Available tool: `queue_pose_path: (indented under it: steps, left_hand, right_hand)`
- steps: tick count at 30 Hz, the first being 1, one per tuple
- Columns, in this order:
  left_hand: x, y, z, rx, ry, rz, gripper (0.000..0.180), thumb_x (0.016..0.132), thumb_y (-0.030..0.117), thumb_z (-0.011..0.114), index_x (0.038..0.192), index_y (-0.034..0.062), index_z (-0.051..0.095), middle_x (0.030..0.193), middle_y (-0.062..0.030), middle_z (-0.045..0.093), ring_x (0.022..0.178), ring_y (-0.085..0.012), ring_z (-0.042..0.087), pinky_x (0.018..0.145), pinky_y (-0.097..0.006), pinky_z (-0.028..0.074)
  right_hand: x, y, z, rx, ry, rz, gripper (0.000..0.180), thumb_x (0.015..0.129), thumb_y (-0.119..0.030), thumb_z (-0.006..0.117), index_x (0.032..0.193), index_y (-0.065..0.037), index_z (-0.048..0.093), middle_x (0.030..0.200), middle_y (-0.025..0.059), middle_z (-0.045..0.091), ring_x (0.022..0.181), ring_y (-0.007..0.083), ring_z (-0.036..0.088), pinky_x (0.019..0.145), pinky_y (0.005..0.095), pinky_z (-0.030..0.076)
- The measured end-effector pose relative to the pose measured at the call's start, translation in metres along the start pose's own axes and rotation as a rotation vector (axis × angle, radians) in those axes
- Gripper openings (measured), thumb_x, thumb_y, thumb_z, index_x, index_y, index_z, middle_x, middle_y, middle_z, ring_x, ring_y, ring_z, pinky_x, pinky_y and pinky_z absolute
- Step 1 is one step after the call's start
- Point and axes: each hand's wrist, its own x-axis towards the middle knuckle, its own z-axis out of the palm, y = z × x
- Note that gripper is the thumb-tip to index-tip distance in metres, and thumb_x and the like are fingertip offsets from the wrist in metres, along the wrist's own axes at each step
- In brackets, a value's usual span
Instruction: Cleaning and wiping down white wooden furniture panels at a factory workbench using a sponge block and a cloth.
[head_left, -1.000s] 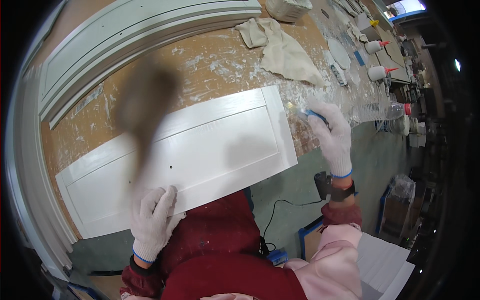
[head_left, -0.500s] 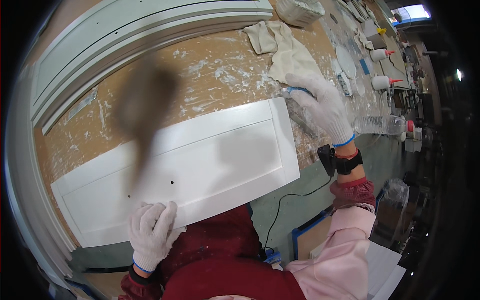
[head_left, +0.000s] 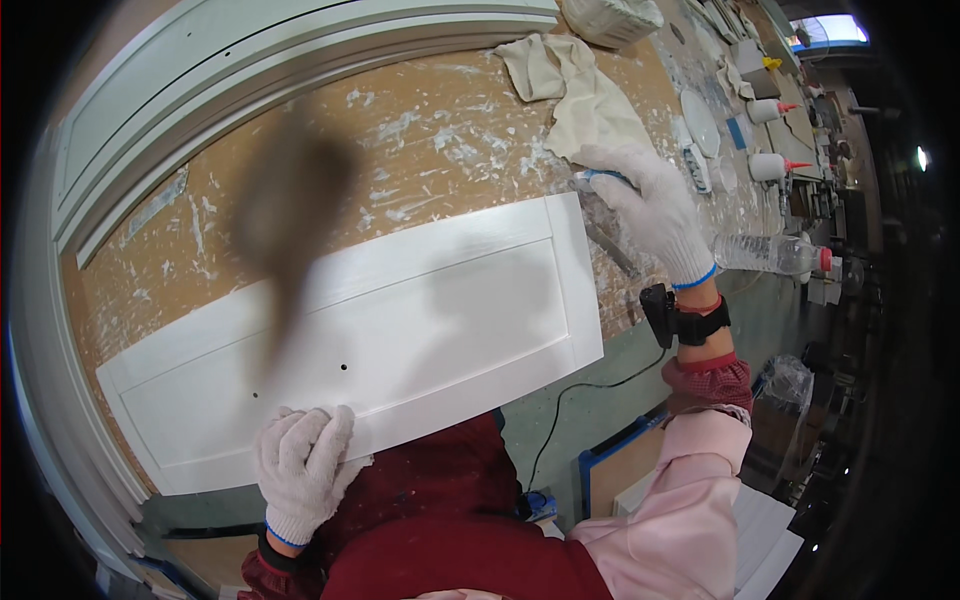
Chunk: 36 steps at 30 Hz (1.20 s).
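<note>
A long white panel (head_left: 400, 300) with a recessed middle and two small dark holes lies on the workbench at a slant. My left hand (head_left: 305, 470), in a white knit glove, grips its near edge, fingers curled over the top. Beyond the panel's right end, my gloved right hand (head_left: 655, 215) is closed around a small blue-and-white object (head_left: 608, 178), mostly hidden by the fingers; its kind I cannot make out. Just under that hand, a narrow dark flat strip (head_left: 612, 250) rests on the bench. A cream cloth (head_left: 590, 110) lies just past the right fingers.
The workbench (head_left: 430, 140) is smeared with white. Long white mouldings (head_left: 290, 60) border its far left. A clear bottle (head_left: 765, 254) and two white squeeze bottles (head_left: 768, 166) with red tips stand at the right. A black cable (head_left: 590, 388) hangs nearby. A dark blur (head_left: 295, 200) covers part of the view.
The view has shifted very slightly, so the cloth and bottles sit a little farther right. Both hands keep their grips and places.
</note>
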Motion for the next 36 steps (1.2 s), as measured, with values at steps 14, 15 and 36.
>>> queue_pose_path:
  steps: [14, 15, 36]
  left_hand:
    - [-0.002, 0.003, -0.001, -0.024, -0.027, -0.039, 0.056, 0.068, 0.035, 0.078, 0.116, 0.0086, 0.065, 0.107, -0.0079, 0.057, 0.098, -0.0316, 0.055, 0.088, -0.046, 0.046]
    - [-0.002, 0.003, 0.000, -0.023, -0.027, -0.040, 0.056, 0.068, 0.035, 0.078, 0.116, 0.0086, 0.065, 0.107, -0.0079, 0.057, 0.098, -0.0316, 0.055, 0.088, -0.046, 0.046]
    - [-0.003, 0.002, 0.002, 0.013, 0.014, -0.021, 0.053, 0.072, 0.039, 0.074, 0.115, 0.0103, 0.067, 0.106, -0.0042, 0.057, 0.097, -0.0264, 0.056, 0.084, -0.043, 0.045]
  right_hand:
    - [0.004, 0.001, -0.001, -0.214, 0.007, -0.188, 0.026, 0.086, -0.018, 0.064, 0.107, -0.003, 0.069, 0.099, 0.0175, 0.068, 0.090, 0.0325, 0.064, 0.080, 0.0376, 0.049]
    - [0.005, 0.000, 0.000, -0.199, 0.046, -0.225, 0.026, 0.086, -0.018, 0.064, 0.107, -0.003, 0.069, 0.098, 0.0176, 0.068, 0.088, 0.0326, 0.064, 0.078, 0.0378, 0.050]
    - [0.007, -0.030, 0.031, -0.246, 0.128, -0.238, 0.019, 0.083, -0.014, 0.060, 0.097, -0.005, 0.069, 0.081, 0.0178, 0.067, 0.075, 0.0328, 0.065, 0.070, 0.0389, 0.051]
